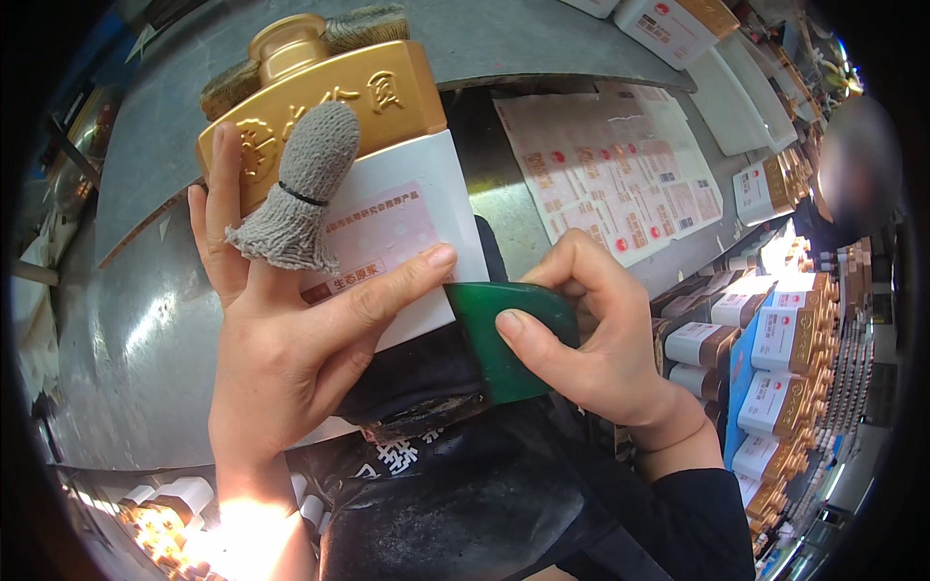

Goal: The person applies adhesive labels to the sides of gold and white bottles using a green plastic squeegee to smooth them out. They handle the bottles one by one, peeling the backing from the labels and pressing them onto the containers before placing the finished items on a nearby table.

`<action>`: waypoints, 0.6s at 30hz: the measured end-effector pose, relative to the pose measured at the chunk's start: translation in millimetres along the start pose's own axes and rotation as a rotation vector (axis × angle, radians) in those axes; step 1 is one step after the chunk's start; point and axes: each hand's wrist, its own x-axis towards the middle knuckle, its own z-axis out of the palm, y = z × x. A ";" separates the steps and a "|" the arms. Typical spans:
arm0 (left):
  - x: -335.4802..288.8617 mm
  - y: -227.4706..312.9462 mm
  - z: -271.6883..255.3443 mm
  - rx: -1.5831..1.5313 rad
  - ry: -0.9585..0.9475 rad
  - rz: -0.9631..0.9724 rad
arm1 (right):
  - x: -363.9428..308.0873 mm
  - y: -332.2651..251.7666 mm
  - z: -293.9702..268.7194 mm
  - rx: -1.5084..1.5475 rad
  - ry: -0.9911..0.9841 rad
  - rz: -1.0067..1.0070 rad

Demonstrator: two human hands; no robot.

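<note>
A flat bottle with a gold shoulder (407, 92) and a white body (441, 179) lies tilted in front of me. On its white face is a pinkish printed film (378, 223). My left hand (281, 329) rests across the bottle with fingers spread. One of its fingers wears a grey knitted finger cover (312, 184), tied with a dark band. Pinched between thumb and fingers of my right hand (605, 339) is a green scraper (513, 344). The scraper's edge touches the lower right corner of the white body, close to my left thumb.
A sheet of printed labels (615, 179) lies on the metal table (145, 358) to the right. Brush-like blocks (366, 29) sit behind the bottle's neck. Several finished bottles (775, 339) stand in rows at right, near another person (857, 165). A white tray (741, 97) stands farther back.
</note>
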 end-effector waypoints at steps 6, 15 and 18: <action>-0.5 -0.2 5.7 -0.025 0.020 0.000 | 1.7 6.9 -0.4 -0.017 0.033 -0.074; -0.2 1.5 0.9 -0.011 0.006 -0.007 | 2.3 3.9 -1.2 -0.021 0.013 -0.059; -0.3 0.8 1.9 -0.014 0.005 -0.005 | 1.8 4.0 -1.2 -0.018 0.015 -0.055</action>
